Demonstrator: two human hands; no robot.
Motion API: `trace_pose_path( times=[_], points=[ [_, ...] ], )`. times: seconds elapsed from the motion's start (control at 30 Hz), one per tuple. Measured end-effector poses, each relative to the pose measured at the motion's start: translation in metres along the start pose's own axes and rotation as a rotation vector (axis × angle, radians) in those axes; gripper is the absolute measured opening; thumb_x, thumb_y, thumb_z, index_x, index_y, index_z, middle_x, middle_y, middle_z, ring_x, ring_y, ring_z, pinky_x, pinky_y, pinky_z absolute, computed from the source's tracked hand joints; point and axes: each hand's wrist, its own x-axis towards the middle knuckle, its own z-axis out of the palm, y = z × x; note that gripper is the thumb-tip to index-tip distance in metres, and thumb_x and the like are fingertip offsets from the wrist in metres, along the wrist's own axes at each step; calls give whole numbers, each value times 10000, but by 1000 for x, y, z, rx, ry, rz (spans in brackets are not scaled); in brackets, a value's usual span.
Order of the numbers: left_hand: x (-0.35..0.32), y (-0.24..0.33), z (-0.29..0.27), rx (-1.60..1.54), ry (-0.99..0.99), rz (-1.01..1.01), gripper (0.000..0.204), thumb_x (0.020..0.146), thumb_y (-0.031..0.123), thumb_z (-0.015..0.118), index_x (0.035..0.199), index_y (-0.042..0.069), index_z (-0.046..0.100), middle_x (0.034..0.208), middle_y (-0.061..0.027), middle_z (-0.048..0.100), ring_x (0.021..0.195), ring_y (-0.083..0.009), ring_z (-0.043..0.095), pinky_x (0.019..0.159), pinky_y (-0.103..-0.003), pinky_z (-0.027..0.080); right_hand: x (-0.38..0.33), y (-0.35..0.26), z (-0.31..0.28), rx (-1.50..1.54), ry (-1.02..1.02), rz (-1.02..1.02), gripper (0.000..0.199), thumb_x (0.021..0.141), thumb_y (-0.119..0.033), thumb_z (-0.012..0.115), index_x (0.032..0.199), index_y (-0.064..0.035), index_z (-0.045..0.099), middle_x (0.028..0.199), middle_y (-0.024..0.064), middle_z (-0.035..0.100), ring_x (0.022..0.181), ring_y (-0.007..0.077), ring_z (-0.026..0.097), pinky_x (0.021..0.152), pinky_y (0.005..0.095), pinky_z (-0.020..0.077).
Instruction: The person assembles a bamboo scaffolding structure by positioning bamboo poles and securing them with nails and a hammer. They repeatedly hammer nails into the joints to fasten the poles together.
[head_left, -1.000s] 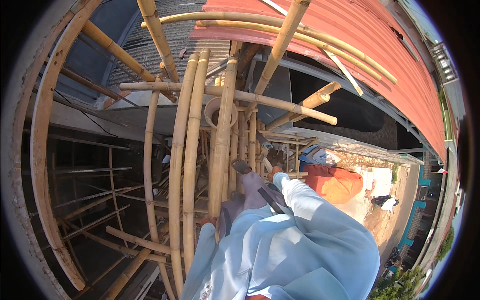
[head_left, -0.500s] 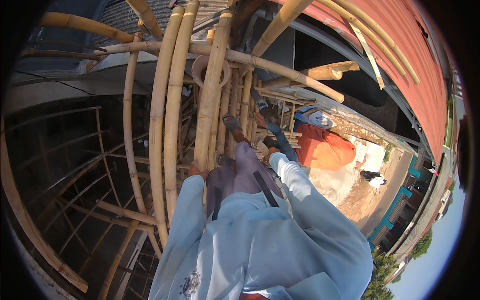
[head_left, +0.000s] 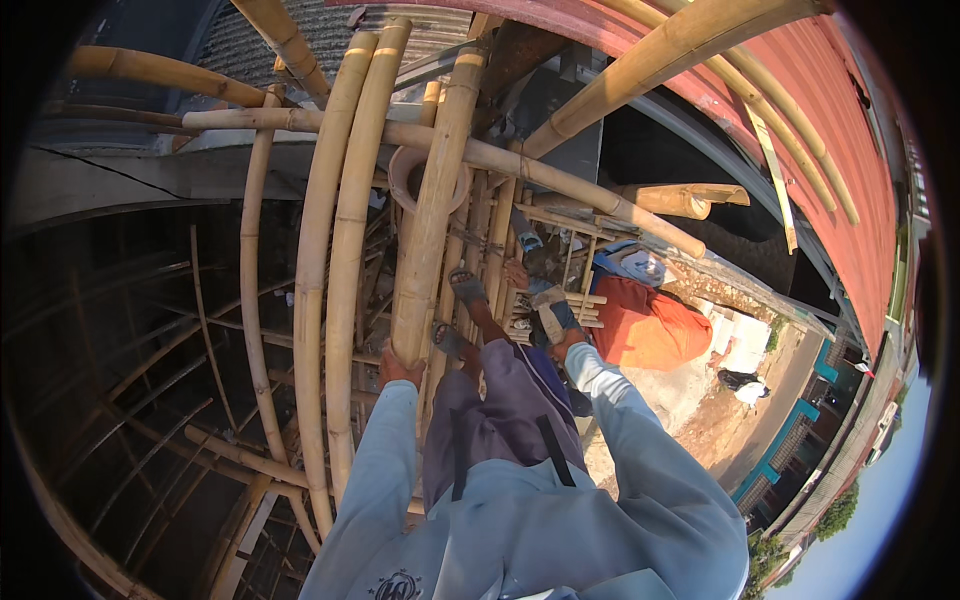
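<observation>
My left hand (head_left: 400, 369) is closed round the lower end of a thick bamboo pole (head_left: 432, 240). Farther right, my right hand (head_left: 570, 346) has its fingers curled at the near end of a pale, block-like thing (head_left: 551, 312), whose kind I cannot make out. Just beyond it are a co-worker's dark blue sleeve (head_left: 566, 316) and hand (head_left: 516, 273). Below me, my sandalled feet (head_left: 467, 287) stand on bamboo poles.
Two long bamboo poles (head_left: 345, 260) run upright on the left, crossed by a horizontal pole (head_left: 490, 157). A round clay-coloured tub (head_left: 408, 180) sits behind the thick pole. Dark open framework (head_left: 150, 340) drops away at left. An orange cloth (head_left: 650, 322) and red corrugated roofing (head_left: 830, 130) lie to the right.
My right hand has drawn back toward me from beside the co-worker's hand, and the pale block-like thing now shows at it. My left hand stays on the bamboo pole. The view has shifted slightly.
</observation>
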Motion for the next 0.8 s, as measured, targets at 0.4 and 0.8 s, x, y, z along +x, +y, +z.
trace_pose_path(
  times=[0.4, 0.8],
  points=[
    [40, 57, -1, 146, -18, -214, 861, 691, 405, 848, 1396, 82, 472, 1256, -234, 677, 1197, -414, 636, 1049, -492, 484, 246, -100, 93, -36, -264, -245, 587, 804, -263, 834, 1197, 137, 657, 1056, 257, 733, 941, 347, 715, 798, 488, 566],
    [39, 54, 7, 160, 56, -189, 810, 672, 416, 815, 1337, 67, 511, 1194, -243, 690, 1158, -451, 637, 1020, -517, 490, 232, -210, 69, 438, -196, -437, 498, 783, -182, 818, 1180, 63, 644, 989, 212, 701, 827, 266, 704, 707, 409, 548]
  ],
)
